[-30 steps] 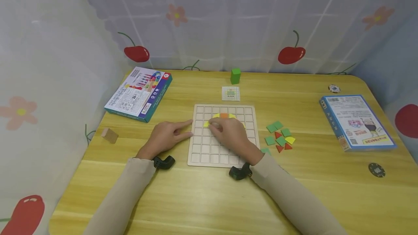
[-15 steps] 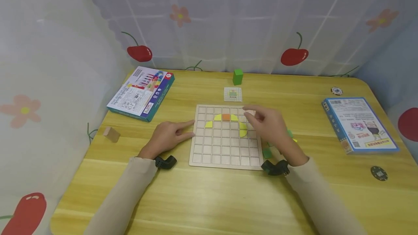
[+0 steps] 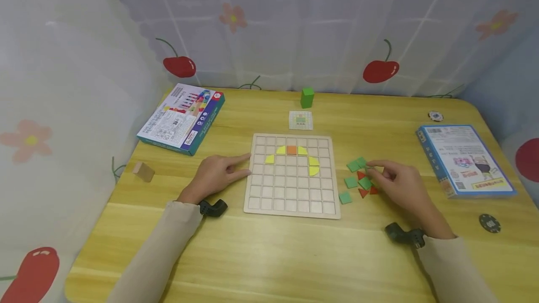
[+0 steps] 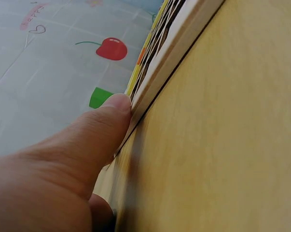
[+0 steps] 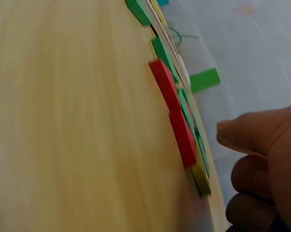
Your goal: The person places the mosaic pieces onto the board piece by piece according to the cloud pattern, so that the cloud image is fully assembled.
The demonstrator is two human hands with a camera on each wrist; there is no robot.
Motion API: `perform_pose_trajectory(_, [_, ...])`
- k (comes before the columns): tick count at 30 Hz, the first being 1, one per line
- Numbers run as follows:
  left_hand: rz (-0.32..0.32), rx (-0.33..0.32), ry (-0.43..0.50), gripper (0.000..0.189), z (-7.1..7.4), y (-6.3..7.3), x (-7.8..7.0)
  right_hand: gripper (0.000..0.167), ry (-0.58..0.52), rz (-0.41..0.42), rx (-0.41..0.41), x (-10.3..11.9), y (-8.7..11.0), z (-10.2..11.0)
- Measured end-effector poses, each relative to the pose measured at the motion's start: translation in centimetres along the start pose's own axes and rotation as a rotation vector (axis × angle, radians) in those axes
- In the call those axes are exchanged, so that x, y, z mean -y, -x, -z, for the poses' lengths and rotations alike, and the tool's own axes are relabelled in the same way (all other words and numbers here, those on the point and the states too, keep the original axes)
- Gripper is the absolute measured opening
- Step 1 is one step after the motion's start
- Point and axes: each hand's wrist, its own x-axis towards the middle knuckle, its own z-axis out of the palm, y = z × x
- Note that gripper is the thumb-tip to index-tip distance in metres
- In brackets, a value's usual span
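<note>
In the head view my left hand (image 3: 214,175) rests at the left edge of a wooden grid board (image 3: 291,206), index finger and thumb extended against it. The left wrist view shows the thumb (image 4: 104,121) right at the board's side. On the board, yellow quarter-round tiles (image 3: 313,170) and one orange square tile (image 3: 291,150) form a broken arch. To the right, my right hand (image 3: 400,183) hovers over loose pieces, its fingertips right by the green square tiles (image 3: 353,166). Nothing shows at its thumb tip in the right wrist view. Red triangle tiles (image 5: 184,137) lie beneath, and a yellow piece (image 5: 200,179) is beside them.
A small pattern card (image 3: 301,120) lies beyond the board, with a green block (image 3: 307,98) behind it. Flat boxes lie left (image 3: 181,118) and right (image 3: 467,160). A wooden block (image 3: 144,172) stands at left; a dark chip (image 3: 490,223) and a pale chip (image 3: 435,116) lie at right.
My right hand has left the board's upper left, where a yellow tile now shows uncovered, and moved right to the loose tiles. My left hand has stayed at the board's edge.
</note>
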Motion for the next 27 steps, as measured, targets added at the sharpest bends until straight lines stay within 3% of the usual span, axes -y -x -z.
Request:
perform_pose_trajectory(8, [-0.004,-0.004,-0.003,0.052,0.0,0.0,-0.1,0.02,0.067,0.015,0.067,-1.6,1.3,2.1])
perform_pose_trajectory(13, [-0.003,-0.007,-0.002,0.053,0.1,0.0,-0.1,0.033,0.158,-0.022,0.13,-1.1,1.6,2.6])
perform_pose_trajectory(16, [0.0,-0.003,-0.001,0.053,0.2,0.0,0.0,0.038,0.2,-0.01,0.129,-0.9,1.6,2.5])
perform_pose_trajectory(23, [0.002,0.0,0.002,0.053,0.2,0.0,0.0,0.029,0.195,0.029,0.134,-2.1,1.9,2.7])
perform_pose_trajectory(27, [0.004,0.004,0.001,0.053,0.2,0.0,-0.1,0.036,0.19,-0.023,0.134,-2.1,2.0,3.1])
